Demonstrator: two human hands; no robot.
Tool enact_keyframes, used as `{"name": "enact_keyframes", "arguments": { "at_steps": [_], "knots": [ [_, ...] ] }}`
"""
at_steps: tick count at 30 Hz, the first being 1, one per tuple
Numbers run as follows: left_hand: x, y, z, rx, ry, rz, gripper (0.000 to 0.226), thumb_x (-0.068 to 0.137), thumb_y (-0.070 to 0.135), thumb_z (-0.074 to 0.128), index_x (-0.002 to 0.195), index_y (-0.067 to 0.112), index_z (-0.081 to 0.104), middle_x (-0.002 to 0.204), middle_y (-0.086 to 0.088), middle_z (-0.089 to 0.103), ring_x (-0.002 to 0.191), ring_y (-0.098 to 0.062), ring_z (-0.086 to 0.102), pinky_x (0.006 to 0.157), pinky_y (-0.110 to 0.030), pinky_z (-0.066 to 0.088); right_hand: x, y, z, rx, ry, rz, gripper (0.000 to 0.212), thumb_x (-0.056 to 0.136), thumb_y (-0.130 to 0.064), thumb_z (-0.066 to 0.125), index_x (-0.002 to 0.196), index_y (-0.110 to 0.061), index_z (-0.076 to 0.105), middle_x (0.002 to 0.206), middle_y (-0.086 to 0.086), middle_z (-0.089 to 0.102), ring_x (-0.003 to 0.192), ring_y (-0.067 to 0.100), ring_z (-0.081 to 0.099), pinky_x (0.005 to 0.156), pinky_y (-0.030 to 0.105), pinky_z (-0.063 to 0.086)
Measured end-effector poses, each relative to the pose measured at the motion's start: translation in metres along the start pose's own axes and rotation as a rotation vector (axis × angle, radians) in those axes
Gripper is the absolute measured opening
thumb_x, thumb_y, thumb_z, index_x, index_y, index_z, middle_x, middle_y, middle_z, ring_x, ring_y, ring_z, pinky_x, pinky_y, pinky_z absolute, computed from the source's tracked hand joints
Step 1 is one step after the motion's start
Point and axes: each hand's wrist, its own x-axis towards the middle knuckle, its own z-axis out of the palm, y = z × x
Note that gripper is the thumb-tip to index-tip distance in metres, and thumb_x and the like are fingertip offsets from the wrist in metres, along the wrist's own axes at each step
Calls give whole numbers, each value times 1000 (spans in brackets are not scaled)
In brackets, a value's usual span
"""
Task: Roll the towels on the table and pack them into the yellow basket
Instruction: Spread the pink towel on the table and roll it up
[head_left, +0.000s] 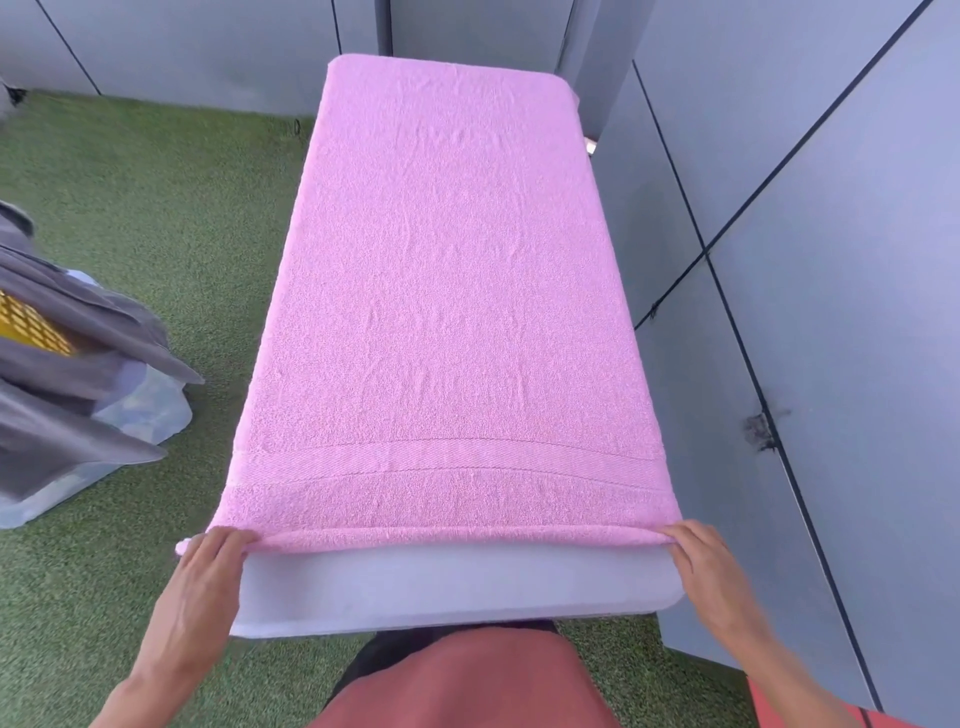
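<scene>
Bright even daylight, soft shadows, fisheye edges

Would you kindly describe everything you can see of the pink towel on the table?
The pink towel is a terry-looking cloth lying flat and spread lengthwise over the white table, covering almost all of it except a bare strip at the near end. A woven band crosses it near the near hem. Its surface shows light wrinkles. The far end drapes slightly over the table's edge. The left hand and right hand each pinch a near corner, where the hem is turned up into the start of a roll.
</scene>
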Motion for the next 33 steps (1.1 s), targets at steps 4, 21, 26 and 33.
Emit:
{"name": "enact_keyframes", "arguments": {
  "at_steps": [4,21,26,33],
  "knots": [
    [12,-16,-18,-179,-230,-118,22,85,-4,63,93,16,70,90,2,68,81,-18,62,67,-27,43,7,17,-19,56,-188,20,23,87,4,64,94,-16,72,87,-22,59,88,-6,52,76,10,38],
    [-10,-4,24,27,39,19,44,71,-12,69,108,6,55,111,-15,54,100,-39,52,82,-49,45,1,-17,5,39,52,138,25,82,-1,68,105,-8,66,104,0,55,102,24,50,93,31,40],
    [5,-11,33,-23,85,-35,47,70,-20,67,108,6,55,107,-12,55,96,-34,52,78,-50,49,4,-15,6,46,19,154,30,83,-2,65,113,-6,61,118,4,50,116,18,38,101,40,40],
    [8,-24,29,-4,71,-15,36,72,-20,67,99,4,66,95,-10,61,83,-36,59,72,-46,47,3,8,5,1,-48,64,25,91,5,53,111,-6,64,106,-2,57,105,18,45,90,26,35]
  ]
}}
